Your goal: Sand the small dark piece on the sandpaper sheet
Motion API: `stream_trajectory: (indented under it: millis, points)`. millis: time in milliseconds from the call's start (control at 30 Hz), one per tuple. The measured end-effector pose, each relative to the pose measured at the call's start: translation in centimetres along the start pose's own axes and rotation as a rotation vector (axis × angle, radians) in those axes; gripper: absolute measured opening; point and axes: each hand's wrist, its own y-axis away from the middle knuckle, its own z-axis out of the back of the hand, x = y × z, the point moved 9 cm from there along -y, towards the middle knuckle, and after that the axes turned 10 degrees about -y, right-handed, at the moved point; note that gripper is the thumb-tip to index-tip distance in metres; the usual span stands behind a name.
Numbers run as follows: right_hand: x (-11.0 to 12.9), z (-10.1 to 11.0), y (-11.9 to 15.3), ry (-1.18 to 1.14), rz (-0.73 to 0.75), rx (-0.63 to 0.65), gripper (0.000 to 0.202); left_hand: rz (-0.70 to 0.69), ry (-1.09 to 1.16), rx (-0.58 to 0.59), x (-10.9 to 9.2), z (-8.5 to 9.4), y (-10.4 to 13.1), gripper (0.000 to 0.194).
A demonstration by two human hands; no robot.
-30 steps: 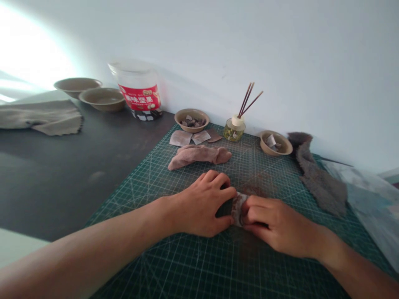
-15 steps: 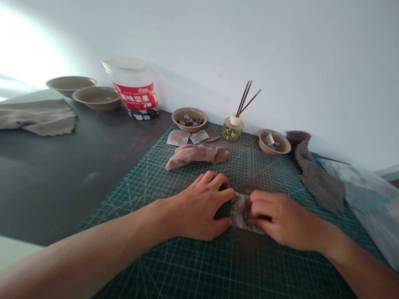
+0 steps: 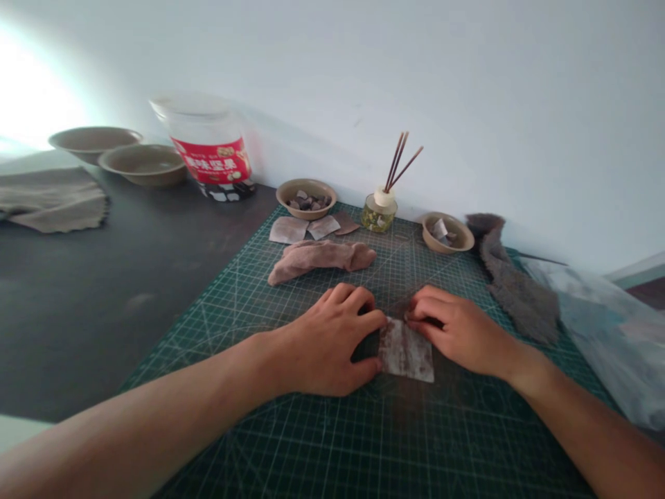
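Note:
A square, grey-white sheet with brown stains (image 3: pixel 408 353), which looks like worn sandpaper, lies flat on the green cutting mat (image 3: pixel 332 443). My left hand (image 3: pixel 337 343) holds down its left edge, thumb and forefinger set apart at two corners. At the sheet's top edge, my right hand (image 3: pixel 457 329) has its fingers pinched together; whatever is in them is hidden or too small to name. Brown dust smudges the mat around the sheet. Beyond my left hand lies a crumpled pinkish-brown cloth (image 3: pixel 322 260).
Three loose sheets (image 3: pixel 288 229) lie before a bowl of dark chunks (image 3: pixel 306 211). A reed diffuser (image 3: pixel 379 211) and a bowl with scraps (image 3: pixel 447 242) stand along the wall. Grey fuzzy cloth (image 3: pixel 524 298) and a plastic bag (image 3: pixel 592 326) are right; a plastic tub (image 3: pixel 215 163), bowls (image 3: pixel 145 177) and grey cloth (image 3: pixel 57 201) left.
My right hand has slid from over the sheet's right half up to its top edge, uncovering the sheet. The left hand stays at the left edge. The view has shifted slightly right.

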Motion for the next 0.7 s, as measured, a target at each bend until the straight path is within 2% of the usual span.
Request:
stream_trajectory:
  millis: [100, 167, 233, 267, 400, 433, 567, 600, 700]
  points:
    - [0.8, -1.5, 0.2, -0.056, 0.087, 0.187, 0.014, -0.006, -0.001, 0.0, 0.0, 0.0, 0.0, 0.037]
    - [1.0, -1.5, 0.2, -0.05, 0.112, 0.174, 0.013, -0.01, -0.004, 0.003, 0.0, -0.1, 0.0, 0.037]
    - [0.4, -0.4, 0.0, -0.007, 0.056, 0.068, 0.014, -0.008, -0.005, 0.001, 0.0, 0.0, 0.0, 0.038]
    - [0.2, -0.2, 0.0, 0.0, 0.028, 0.057, 0.015, -0.005, -0.004, -0.003, 0.0, 0.0, 0.0, 0.038]
    - [0.9, -1.6, 0.6, -0.076, 0.083, 0.231, 0.015, 0.002, -0.005, -0.01, 0.0, 0.1, 0.0, 0.038]
    - [1.1, -1.6, 0.6, -0.079, 0.106, 0.226, 0.014, 0.0, -0.006, -0.006, 0.0, 0.1, 0.0, 0.038]
    - [0.1, 0.3, 0.0, -0.02, 0.056, 0.017, 0.014, -0.002, -0.003, -0.004, -0.1, 0.1, 0.0, 0.038]
    - [-0.1, 0.3, -0.1, -0.025, 0.039, 0.032, 0.015, 0.0, 0.001, -0.007, 0.0, 0.1, -0.1, 0.038]
    - [0.6, -1.3, 0.3, -0.095, 0.079, 0.229, 0.014, 0.001, 0.008, -0.005, 0.0, 0.1, -0.1, 0.038]
